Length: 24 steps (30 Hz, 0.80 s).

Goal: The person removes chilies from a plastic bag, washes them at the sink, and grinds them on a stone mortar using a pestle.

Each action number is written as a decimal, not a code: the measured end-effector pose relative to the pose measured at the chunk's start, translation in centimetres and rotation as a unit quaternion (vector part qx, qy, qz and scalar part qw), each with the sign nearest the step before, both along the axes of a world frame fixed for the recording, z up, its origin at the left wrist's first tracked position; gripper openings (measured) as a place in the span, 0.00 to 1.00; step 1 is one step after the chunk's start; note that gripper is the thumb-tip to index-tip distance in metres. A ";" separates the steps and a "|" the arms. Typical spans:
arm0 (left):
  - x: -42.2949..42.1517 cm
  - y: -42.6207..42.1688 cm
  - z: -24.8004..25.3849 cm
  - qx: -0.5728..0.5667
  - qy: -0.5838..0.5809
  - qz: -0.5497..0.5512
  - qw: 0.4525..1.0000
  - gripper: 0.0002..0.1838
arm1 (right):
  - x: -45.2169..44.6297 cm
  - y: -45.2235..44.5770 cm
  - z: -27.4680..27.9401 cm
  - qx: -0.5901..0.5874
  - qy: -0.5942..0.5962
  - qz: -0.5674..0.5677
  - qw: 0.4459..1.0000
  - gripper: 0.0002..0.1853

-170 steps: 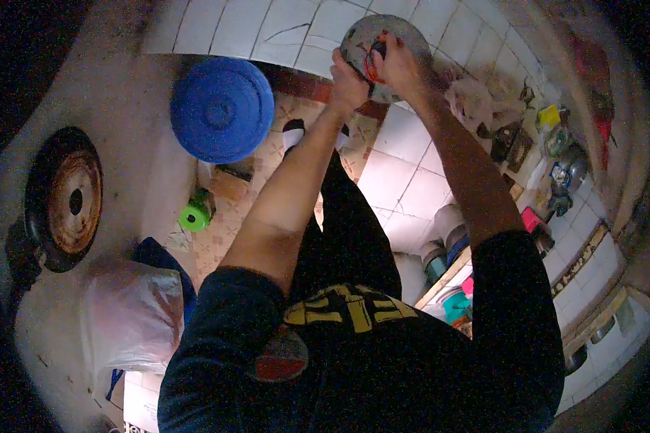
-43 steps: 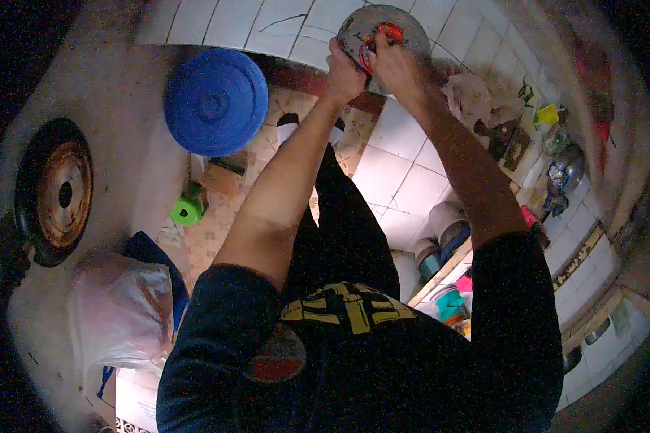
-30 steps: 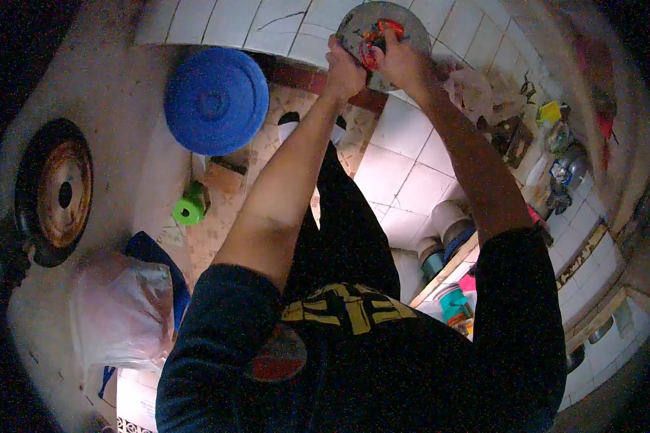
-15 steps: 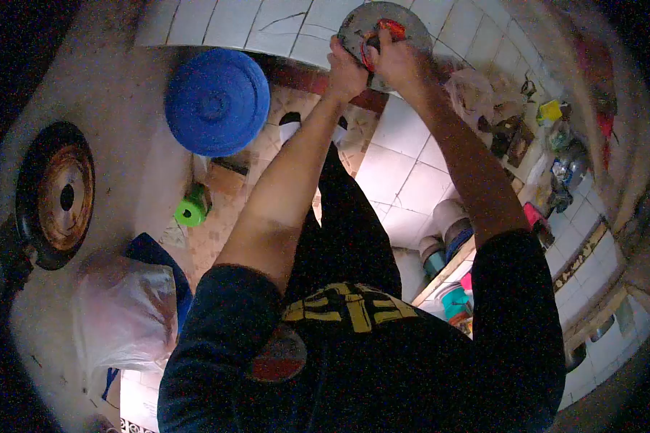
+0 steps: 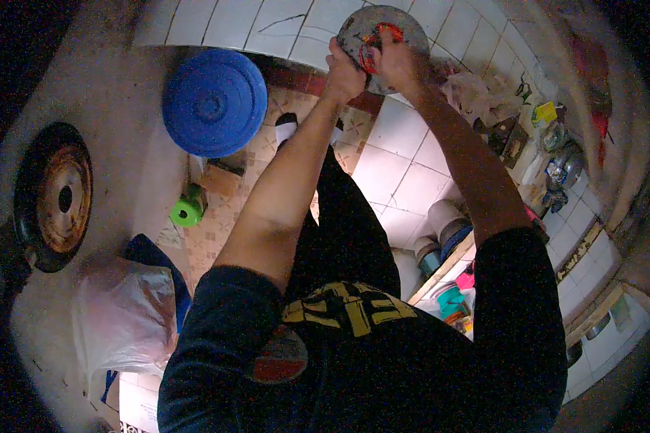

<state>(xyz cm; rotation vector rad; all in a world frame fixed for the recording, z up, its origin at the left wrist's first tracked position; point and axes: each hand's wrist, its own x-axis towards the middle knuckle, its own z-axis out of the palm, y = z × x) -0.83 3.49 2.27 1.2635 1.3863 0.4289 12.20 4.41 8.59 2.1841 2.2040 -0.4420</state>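
Note:
At the top of the head view is a round grey plate-like vessel (image 5: pixel 353 30), apparently metal, tilted towards me. My left hand (image 5: pixel 345 78) is closed on its near left edge, thumb up along the rim. Inside it lies something bright red (image 5: pixel 391 31), in pieces or strips whose kind I cannot make out. My right hand (image 5: pixel 399 65) reaches over the right side, its fingers closed at the red stuff. Whatever sits between those fingers is too small and blurred to name.
A white tiled ledge (image 5: pixel 282 29) runs behind the vessel. Left of my arms are a big blue round lid (image 5: pixel 213 105), a green roll-shaped object (image 5: pixel 187 210), a wheel (image 5: pixel 63 198) and a plastic bag (image 5: pixel 130 310). Pots (image 5: pixel 449 220) and clutter (image 5: pixel 556 159) stand right.
Both hands and the vessel stay in nearly the same place. My right fingers have shifted slightly over the red stuff, and the view has moved a little.

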 end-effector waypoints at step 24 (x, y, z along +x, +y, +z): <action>0.3 0.1 0.1 0.024 -0.042 0.023 0.999 0.48 | 0.9 0.2 1.6 -0.057 0.004 -0.036 0.998 0.25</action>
